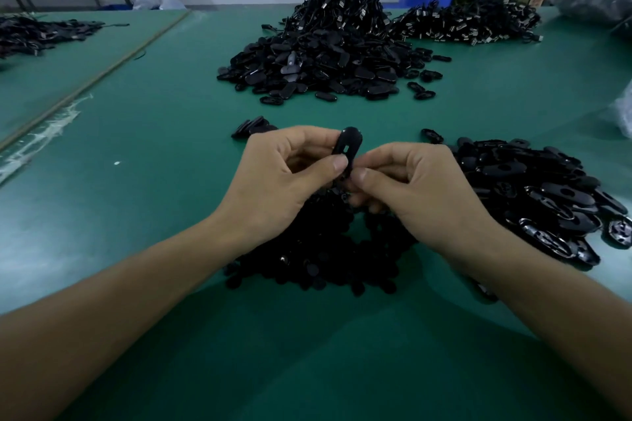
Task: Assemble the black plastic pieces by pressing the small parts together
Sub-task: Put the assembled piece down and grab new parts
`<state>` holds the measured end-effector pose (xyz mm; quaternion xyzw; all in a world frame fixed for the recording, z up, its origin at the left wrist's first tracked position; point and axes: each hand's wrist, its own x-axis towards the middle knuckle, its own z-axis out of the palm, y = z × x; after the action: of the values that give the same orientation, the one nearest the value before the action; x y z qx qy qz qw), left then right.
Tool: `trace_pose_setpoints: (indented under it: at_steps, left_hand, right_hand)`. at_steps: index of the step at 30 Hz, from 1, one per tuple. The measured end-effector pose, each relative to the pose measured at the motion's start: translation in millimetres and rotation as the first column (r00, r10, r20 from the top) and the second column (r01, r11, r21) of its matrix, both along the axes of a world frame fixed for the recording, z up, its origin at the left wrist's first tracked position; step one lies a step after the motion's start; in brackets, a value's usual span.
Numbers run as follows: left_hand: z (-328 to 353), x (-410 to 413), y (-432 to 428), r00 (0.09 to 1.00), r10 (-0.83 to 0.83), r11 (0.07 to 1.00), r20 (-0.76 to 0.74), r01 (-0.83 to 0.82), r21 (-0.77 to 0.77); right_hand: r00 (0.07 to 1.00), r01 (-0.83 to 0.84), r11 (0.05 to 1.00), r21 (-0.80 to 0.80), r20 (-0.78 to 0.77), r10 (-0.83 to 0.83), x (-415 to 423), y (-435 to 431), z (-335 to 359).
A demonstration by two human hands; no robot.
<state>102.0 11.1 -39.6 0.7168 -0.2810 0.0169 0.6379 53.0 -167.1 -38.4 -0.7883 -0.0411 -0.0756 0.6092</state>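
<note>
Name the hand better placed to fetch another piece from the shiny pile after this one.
Right, probably. The right hand lies next to the shiny pile; the left hand, pinching the oval piece, is farther off and would have to cross the right.

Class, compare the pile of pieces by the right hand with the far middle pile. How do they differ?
The near pile lies low and spread; the far pile is heaped higher. The far pile carries tangled cables on top; the near pile shows only oval pieces. Both are black, on the green table.
</note>
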Motion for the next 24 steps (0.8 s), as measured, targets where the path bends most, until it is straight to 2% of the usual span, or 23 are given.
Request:
trace_pose_setpoints:
  at_steps: [2,4,7,9,20,24]
  left_hand:
    - [-1.1,0.7,-0.6,0.999,0.032,0.999,0.012,-0.032,-0.001]
    - [-2.2,1.5,-0.4,0.998,0.055,0.998,0.005,-0.055,-0.024]
    - [-3.4,3.4,0.8,0.998,0.068,0.997,-0.001,-0.068,-0.027]
    - [-4.3,4.6,0.7,0.997,0.073,0.997,0.005,-0.073,-0.03]
    - [-5.8,7.3,2.9,0.991,0.131,0.991,0.007,-0.13,-0.043]
    - [-4.9,7.3,3.1,0.991,0.133,0.99,0.031,-0.132,-0.04]
  right_hand:
    - [0.997,0.059,0.961,-0.272,0.068,-0.042,0.5,-4.0,-1.4]
    - [0.995,0.073,0.852,-0.519,0.101,-0.024,-0.3,-6.4,-2.7]
    - [0.997,0.022,0.699,-0.714,0.066,0.036,-0.3,-6.5,-7.2]
    - [0.994,0.002,0.662,-0.75,0.071,0.077,0.1,-5.3,-8.6]
    - [0.984,0.046,0.709,-0.704,0.155,0.09,-1.5,-2.9,-7.9]
    - [0.983,0.066,0.759,-0.648,0.174,0.063,-1.9,-3.0,-6.2]
